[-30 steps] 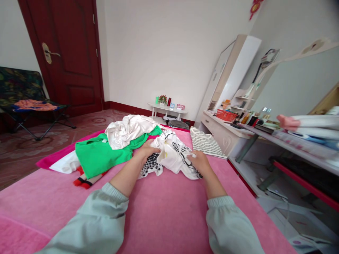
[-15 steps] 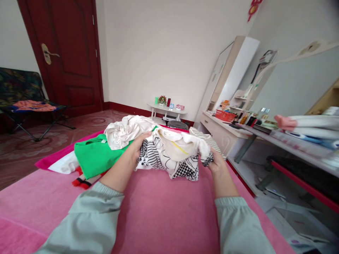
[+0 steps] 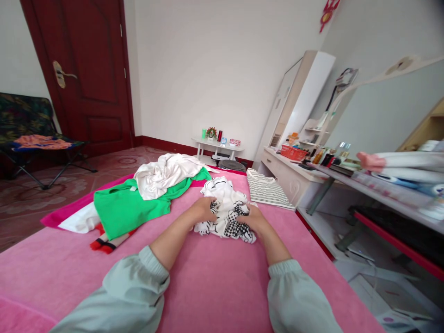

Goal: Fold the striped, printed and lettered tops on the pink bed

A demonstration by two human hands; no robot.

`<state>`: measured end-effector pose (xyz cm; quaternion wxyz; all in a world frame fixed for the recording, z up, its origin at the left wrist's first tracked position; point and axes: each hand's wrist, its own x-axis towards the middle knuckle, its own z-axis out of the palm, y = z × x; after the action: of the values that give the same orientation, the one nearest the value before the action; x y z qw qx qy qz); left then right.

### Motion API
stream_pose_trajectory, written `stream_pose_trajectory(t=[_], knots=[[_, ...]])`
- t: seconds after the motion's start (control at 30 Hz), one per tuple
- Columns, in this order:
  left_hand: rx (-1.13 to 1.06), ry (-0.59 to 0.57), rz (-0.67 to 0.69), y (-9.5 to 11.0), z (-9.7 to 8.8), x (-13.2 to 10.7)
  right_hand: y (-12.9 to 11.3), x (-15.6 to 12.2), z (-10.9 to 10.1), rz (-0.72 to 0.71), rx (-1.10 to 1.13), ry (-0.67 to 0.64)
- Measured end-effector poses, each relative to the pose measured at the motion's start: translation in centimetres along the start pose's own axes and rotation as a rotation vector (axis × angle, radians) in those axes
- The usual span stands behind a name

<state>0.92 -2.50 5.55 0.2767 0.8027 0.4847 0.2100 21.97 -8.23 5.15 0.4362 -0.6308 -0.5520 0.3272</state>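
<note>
A white garment with black stripes, dots and line patterns (image 3: 227, 226) lies bunched on the pink bed cover (image 3: 215, 277). My left hand (image 3: 204, 210) grips its left side, fingers partly sunk in the folds. At the right side, my right hand (image 3: 254, 217) is closed on the dotted cloth. Farther left, a crumpled white garment (image 3: 163, 173) rests on a green garment (image 3: 128, 208). Beneath the green one, white, magenta and red-black-beige cloth (image 3: 111, 241) sticks out. To the right of my hands, a striped top (image 3: 268, 189) lies flat.
A dressing table (image 3: 294, 171) with a red basket (image 3: 294, 152) and bottles stands along the right. A small white table (image 3: 218, 144) is against the far wall. On the left, a folding chair (image 3: 38, 138) holds orange cloth near the dark red door (image 3: 83, 69).
The patterned garment, held spread and raised before, is now lowered and gathered on the bed. My hands have come closer together, and the striped top shows more fully.
</note>
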Motion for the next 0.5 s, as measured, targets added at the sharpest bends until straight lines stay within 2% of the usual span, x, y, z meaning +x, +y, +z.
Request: stream_pose_trajectory(t=[0.13,0.2,0.3,0.37,0.4,0.43,0.47,0.5], knots=[[-0.192,-0.123,0.07,1.8,-4.7,-2.2,-3.1,-0.9,-2.6,0.081,0.175,-0.035],[-0.285,-0.172,0.154,2.9,-7.3,-3.7,-5.2,-1.9,-4.5,0.06,0.324,-0.047],[-0.316,-0.38,0.353,5.0,-10.2,-6.0,-7.9,-4.0,-6.6,-0.036,0.434,-0.238],[-0.3,-0.506,0.461,6.2,-11.0,-7.0,-8.9,-4.9,-7.0,-0.088,0.411,-0.419],[-0.288,-0.535,0.497,6.7,-11.0,-7.3,-9.0,-5.0,-6.9,-0.102,0.394,-0.466],[-0.278,-0.526,0.525,7.1,-10.8,-7.3,-9.0,-4.9,-6.7,-0.103,0.376,-0.453],[-0.272,-0.469,0.538,7.2,-10.4,-7.1,-8.8,-4.6,-6.5,-0.092,0.368,-0.37],[-0.27,-0.361,0.532,7.0,-10.0,-6.7,-8.4,-4.0,-6.1,-0.074,0.375,-0.223]])
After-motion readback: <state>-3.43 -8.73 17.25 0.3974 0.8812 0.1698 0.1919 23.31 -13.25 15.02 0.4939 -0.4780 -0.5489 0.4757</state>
